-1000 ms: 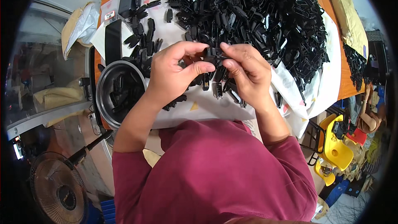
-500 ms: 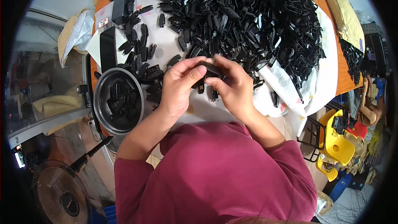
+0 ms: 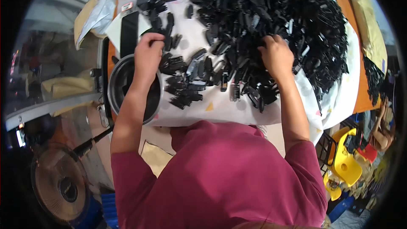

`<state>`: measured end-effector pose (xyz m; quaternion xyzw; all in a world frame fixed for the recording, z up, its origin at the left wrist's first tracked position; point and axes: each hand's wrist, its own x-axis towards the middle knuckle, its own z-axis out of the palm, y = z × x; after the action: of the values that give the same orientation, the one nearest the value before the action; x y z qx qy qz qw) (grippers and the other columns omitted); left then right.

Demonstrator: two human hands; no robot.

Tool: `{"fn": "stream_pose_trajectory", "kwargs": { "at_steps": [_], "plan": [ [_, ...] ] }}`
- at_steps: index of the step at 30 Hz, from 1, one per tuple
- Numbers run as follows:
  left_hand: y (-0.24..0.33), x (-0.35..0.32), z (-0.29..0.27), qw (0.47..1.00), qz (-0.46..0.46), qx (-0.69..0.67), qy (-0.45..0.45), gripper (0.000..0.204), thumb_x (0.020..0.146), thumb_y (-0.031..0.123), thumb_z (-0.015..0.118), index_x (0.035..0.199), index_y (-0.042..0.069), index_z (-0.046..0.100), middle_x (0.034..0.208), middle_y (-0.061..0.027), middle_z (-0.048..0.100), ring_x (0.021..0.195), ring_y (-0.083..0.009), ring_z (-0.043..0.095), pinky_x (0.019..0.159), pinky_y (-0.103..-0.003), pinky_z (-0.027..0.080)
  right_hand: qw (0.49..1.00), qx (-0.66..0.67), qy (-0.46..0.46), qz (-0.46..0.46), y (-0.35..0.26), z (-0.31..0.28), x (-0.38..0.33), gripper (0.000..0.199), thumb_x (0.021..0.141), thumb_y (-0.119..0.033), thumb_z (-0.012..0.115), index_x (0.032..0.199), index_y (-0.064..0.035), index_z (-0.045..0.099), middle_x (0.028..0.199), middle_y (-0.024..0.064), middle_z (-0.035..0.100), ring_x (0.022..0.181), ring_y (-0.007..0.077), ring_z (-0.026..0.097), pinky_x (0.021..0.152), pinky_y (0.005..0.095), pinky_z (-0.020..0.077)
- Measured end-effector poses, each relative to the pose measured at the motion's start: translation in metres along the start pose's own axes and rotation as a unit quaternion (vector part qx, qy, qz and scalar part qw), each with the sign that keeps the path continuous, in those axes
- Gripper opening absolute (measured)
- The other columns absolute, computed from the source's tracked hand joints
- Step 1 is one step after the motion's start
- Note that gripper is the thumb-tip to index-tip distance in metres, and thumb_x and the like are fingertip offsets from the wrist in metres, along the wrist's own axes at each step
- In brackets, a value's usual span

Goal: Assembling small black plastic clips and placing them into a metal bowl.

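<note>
Two hands (image 3: 147, 57) (image 3: 278, 57), one metal bowl (image 3: 111, 93)

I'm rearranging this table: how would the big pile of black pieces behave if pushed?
The pile would probably spread rather than move as one, since its pieces overlap loosely. Individual pieces look stiff, given their crisp edges. The white cloth might bunch too, as it lies in folds beside the pile.

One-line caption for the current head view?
Left hand near a metal bowl, right hand at a large pile of black parts.
</note>
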<state>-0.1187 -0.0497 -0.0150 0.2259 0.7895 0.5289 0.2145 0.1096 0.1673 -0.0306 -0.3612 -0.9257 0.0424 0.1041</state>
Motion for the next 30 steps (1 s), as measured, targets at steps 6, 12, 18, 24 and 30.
{"fn": "stream_pose_trajectory", "kwargs": {
  "at_steps": [6,12,18,24,30],
  "plan": [
    [-0.007,-0.004,0.015,0.772,0.195,0.579,-0.179,0.010,0.071,0.011,0.058,0.079,0.007,0.063,0.082,-0.0104,0.061,0.078,-0.0288,0.061,0.065,-0.039,0.048,0.998,-0.042,-0.029,0.040,-0.001,0.009,-0.005,0.027,0.072,-0.011,0.061,0.098,-0.0103,0.055,0.084,0.0124,0.059,0.083,0.0301,0.058,0.068,0.0393,0.0474],
    [-0.003,0.007,0.022,0.771,0.202,0.564,-0.217,0.009,0.070,0.012,0.058,0.075,0.005,0.060,0.079,-0.0123,0.062,0.075,-0.0307,0.061,0.065,-0.040,0.047,0.997,-0.013,-0.035,0.074,0.006,0.005,-0.010,0.024,0.073,-0.006,0.055,0.096,-0.0073,0.052,0.081,0.0141,0.062,0.079,0.0314,0.060,0.065,0.0401,0.0464],
    [0.011,-0.009,0.037,0.979,0.018,0.013,-0.201,0.007,0.078,0.004,0.055,0.084,0.006,0.056,0.066,0.0042,0.050,0.052,-0.0036,0.041,0.047,-0.019,0.034,0.977,0.165,0.031,0.132,0.016,-0.014,-0.019,0.020,0.075,-0.015,0.058,0.093,-0.0076,0.059,0.080,0.0135,0.064,0.077,0.0313,0.061,0.065,0.0388,0.0464],
    [0.039,-0.024,0.064,0.910,-0.192,-0.277,-0.244,0.005,0.080,0.005,0.058,0.084,0.003,0.055,0.067,0.0027,0.049,0.049,-0.0036,0.039,0.043,-0.017,0.029,0.994,-0.030,-0.097,0.042,-0.007,-0.007,-0.018,0.024,0.072,-0.028,0.065,0.086,-0.0083,0.067,0.083,0.0108,0.061,0.082,0.0286,0.059,0.068,0.0368,0.0465],
    [0.036,-0.038,0.070,0.928,-0.118,-0.261,-0.239,0.027,0.078,0.011,0.066,0.101,0.002,0.054,0.069,0.0030,0.050,0.053,-0.0036,0.041,0.048,-0.017,0.033,0.987,0.138,-0.075,-0.043,-0.001,-0.011,-0.033,0.022,0.071,-0.020,0.065,0.088,-0.0070,0.066,0.082,0.0086,0.060,0.087,0.0280,0.056,0.074,0.0350,0.0449]
  ]
}}
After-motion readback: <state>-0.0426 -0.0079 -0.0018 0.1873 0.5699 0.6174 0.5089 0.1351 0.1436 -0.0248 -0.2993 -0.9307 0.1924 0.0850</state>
